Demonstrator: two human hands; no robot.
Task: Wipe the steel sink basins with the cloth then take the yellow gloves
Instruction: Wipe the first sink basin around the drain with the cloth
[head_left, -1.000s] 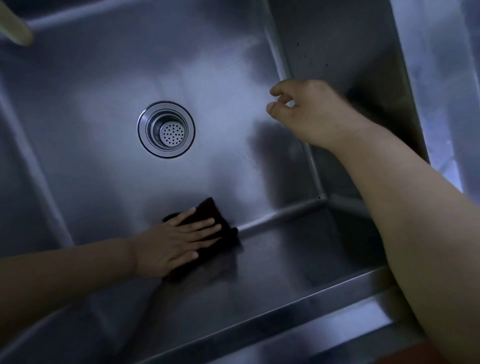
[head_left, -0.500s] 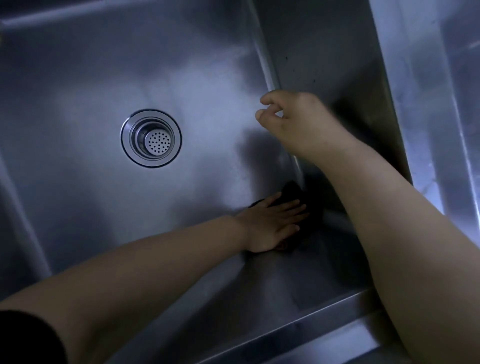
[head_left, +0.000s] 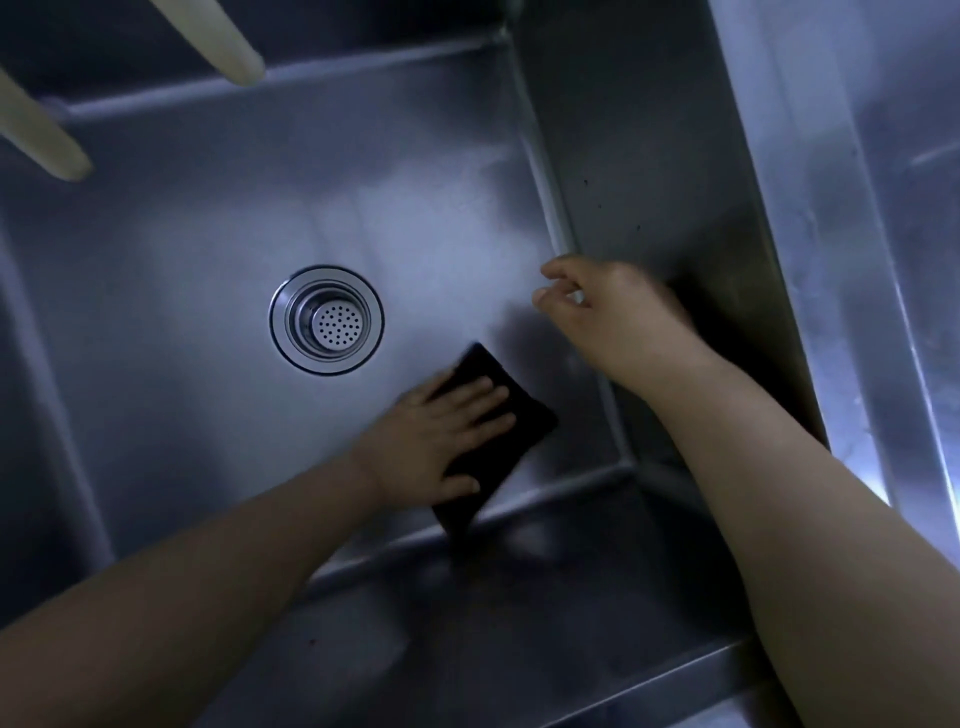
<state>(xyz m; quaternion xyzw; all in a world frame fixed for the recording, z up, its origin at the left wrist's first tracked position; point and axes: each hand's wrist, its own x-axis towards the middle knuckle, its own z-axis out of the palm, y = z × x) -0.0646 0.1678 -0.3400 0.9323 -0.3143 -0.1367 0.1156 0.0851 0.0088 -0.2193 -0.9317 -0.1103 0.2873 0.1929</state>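
- Looking down from the head view, a steel sink basin (head_left: 208, 249) fills most of the picture, its floor dull and streaked with pale reflections.
- The left hand (head_left: 441, 431) lies flat on a dark cloth (head_left: 511, 431), fingers straight and slightly spread, pressing it against the basin floor; nothing is curled round it.
- The cloth sits on the floor between the drain (head_left: 326, 320) and the near right corner of the basin, with its lower tip touching the seam where the floor meets the near wall.
- The drain is a round metal strainer with small holes (well apart from the hand, up and to the left of it).
- The right hand (head_left: 608, 312) hangs above the floor close to the right wall (head_left: 639, 156), fingers loosely curled with thumb and forefinger near each other; it holds nothing that can be seen.
- A steel divider rim (head_left: 810, 249) runs along the right, with part of a second basin (head_left: 919, 130) beyond it.
- Two pale yellowish glove fingers (head_left: 228, 52) reach in from the upper left edge, over the far side of the basin; only their tips show.
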